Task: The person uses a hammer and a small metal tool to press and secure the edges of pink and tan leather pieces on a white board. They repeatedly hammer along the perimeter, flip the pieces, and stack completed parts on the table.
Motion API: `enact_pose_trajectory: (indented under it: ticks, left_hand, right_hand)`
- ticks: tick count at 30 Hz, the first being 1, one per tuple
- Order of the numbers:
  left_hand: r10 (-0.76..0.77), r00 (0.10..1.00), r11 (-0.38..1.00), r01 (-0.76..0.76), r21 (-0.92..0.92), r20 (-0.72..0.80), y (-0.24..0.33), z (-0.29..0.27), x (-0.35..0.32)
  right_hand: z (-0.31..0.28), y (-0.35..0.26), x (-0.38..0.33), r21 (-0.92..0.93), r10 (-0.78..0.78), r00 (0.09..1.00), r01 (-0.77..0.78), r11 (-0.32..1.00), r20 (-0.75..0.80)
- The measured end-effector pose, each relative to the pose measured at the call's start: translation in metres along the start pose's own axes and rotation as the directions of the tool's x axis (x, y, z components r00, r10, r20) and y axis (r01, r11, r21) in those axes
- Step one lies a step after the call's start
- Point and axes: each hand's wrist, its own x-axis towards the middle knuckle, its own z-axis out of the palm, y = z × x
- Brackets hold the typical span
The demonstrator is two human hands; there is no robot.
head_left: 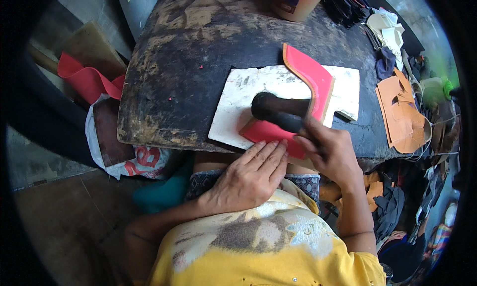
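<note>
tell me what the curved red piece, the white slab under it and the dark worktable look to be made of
The curved red piece looks like leather or a leather-like sheet: smooth red face, tan edge, bent without creasing. The white slab seems stone or hard plastic, matt, flat and scuffed grey; which one is unclear. The dark worktable looks like worn wood, blackened with pale scraped patches. The right hand grips a black matt tool, material unclear.

Orange-lidded jar (296,0) cut off by top edge; black tool's handle (290,121) hidden inside right hand (330,152).
</note>
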Motion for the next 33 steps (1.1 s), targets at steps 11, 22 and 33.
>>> enact_pose_trajectory:
  ticks: [11, 22, 33]
  left_hand:
    - [0.024, 1.0, 1.0, -0.024, 0.014, -0.003, -0.004, 0.0, 0.004]
    - [0.028, 1.0, 0.998, -0.029, 0.048, 0.01, -0.002, -0.001, 0.004]
    - [0.017, 1.0, 1.0, -0.017, 0.011, 0.013, -0.001, -0.001, 0.004]
  right_hand:
    - [0.0, 0.005, -0.007, -0.034, 0.126, 0.992, -0.126, 0.991, 0.015]
    - [0.007, 0.005, -0.019, 0.169, 0.202, 0.969, -0.177, 0.97, -0.142]
    - [0.005, 0.004, -0.021, -0.033, 0.136, 0.99, -0.137, 0.99, -0.028]
